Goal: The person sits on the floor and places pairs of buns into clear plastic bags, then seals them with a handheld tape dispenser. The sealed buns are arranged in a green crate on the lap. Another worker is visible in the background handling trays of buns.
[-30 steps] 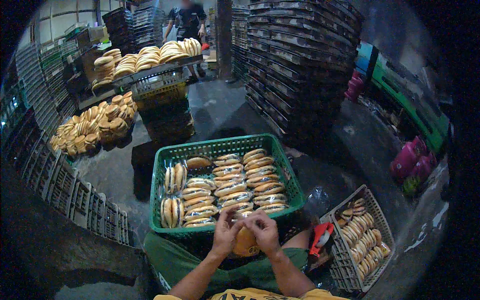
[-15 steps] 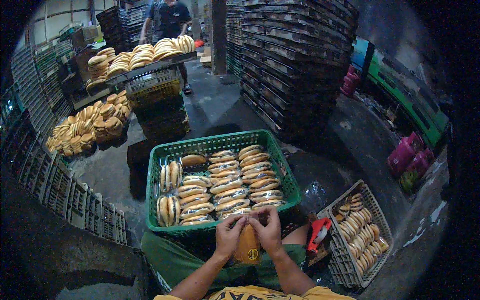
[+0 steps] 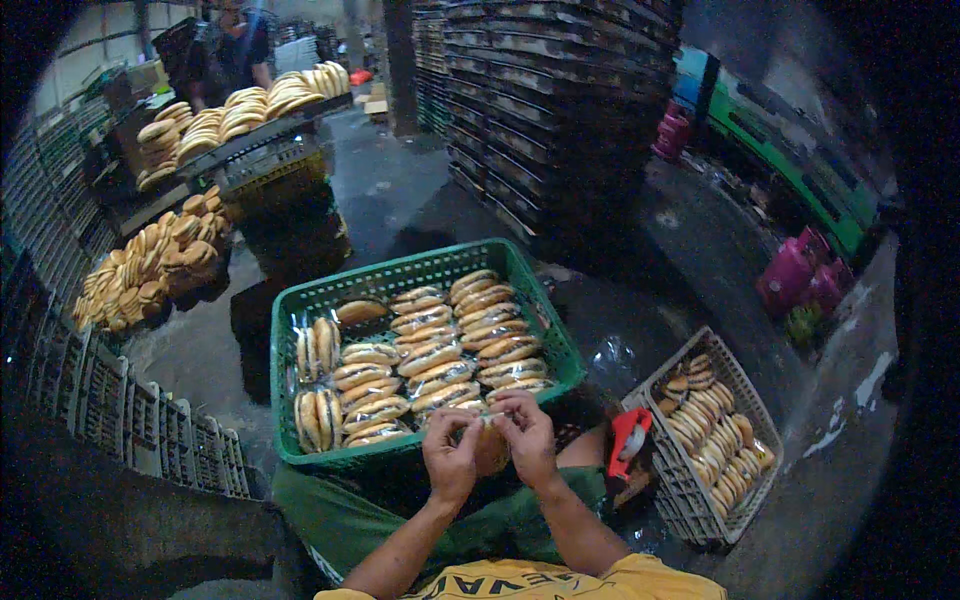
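- Our left hand and right hand both have fingers closed, pinching the top of a round golden-brown bun in a clear wrapper.
- Bun is between our hands, above our lap, just on our side of the near rim of the green plastic mesh crate.
- Vs half a second ago: much less of the bun's face shows. The round yellow mark on its wrapper was plain then; we can't make it out now.
- Our view has swung, so the whole scene sits further left.
- Rows of dark-filled buns in clear film in the green crate: same layout, as far as we can see.
- Red tape dispenser unmoved, just beside the grey plastic mesh crate with more filled buns in it.
- Co-worker in a dark top was by the right end of the pale bun pile a second ago; now behind its middle, blurred.
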Tool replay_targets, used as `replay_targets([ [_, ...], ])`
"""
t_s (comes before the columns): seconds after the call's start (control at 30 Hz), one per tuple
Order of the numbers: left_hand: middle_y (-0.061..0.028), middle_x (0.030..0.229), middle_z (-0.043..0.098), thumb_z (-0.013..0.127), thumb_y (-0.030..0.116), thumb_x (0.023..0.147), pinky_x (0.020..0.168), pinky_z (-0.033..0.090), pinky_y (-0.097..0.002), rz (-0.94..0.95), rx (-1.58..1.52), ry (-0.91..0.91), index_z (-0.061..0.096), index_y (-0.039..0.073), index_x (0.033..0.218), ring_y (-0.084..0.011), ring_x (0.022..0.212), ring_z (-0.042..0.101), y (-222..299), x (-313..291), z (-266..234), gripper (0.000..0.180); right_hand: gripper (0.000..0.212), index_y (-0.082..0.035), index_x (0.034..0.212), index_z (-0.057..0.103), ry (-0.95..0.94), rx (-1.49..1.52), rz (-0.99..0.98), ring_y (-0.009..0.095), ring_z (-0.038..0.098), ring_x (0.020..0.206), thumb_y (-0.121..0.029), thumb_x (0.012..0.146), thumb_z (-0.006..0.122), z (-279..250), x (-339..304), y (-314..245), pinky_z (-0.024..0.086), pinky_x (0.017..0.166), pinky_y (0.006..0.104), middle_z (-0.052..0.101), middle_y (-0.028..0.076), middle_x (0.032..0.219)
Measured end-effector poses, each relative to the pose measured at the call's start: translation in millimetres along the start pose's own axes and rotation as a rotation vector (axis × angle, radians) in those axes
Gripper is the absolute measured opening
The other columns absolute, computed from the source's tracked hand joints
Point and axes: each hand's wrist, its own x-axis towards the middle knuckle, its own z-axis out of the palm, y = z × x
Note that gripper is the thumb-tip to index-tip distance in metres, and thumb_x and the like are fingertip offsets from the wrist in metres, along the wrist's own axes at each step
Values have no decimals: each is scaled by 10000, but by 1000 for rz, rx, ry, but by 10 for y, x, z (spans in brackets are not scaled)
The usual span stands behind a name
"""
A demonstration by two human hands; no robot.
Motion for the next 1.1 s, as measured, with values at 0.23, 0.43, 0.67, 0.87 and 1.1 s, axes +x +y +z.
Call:
replay_targets([
  [0.23, -22, 900, 603, 681, 41, 873, 768, 464, -263, -307, -184, -5, 601, 32, 1059, -105, 829, 560, -61, -250, 490, 203, 135, -65, 799, 547, 230, 327, 100, 92, 539, 744, -95, 896, 635, -394, -223, 259, 443, 712, 252, 568, 1, 785],
  [0.43, -1, 871, 579, 668, 12, 851, 696, 447, -236, -345, -95, -113, 614, 38, 1014, -74, 782, 538, -101, -302, 460, 173, 199, 4, 817, 660, 929, -542, 364, 157, 603, 653, -177, 881, 712, -2200, -858, 1241, 483, 654, 354, 632, 52, 679],
  [0.67, 5, 860, 572, 645, 10, 883, 655, 445, -210, -417, -135, -184, 596, 39, 1044, -59, 728, 526, -117, -345, 541, 170, 387, 20, 847, 734, 609, -494, 658, 202, 613, 665, -364, 822, 770, -2878, -1577, 2274, 484, 681, 363, 672, 86, 704],
  [0.87, 2, 856, 578, 651, 21, 877, 667, 450, -236, -390, -30, -209, 603, 36, 1068, -67, 751, 529, -143, -297, 486, 197, 336, -1, 761, 723, 477, -664, 805, 224, 634, 680, -330, 790, 786, -2546, -1735, 1828, 484, 683, 381, 666, 85, 687],
  [1.1, -79, 877, 636, 648, 58, 883, 720, 486, -284, -302, 148, -232, 622, 9, 1068, -137, 819, 601, -177, -417, 521, 193, 122, -8, 862, 665, -44, -112, 161, 233, 619, 994, -90, 802, 734, -1324, -753, 493, 477, 913, 337, 652, 111, 1032],
])
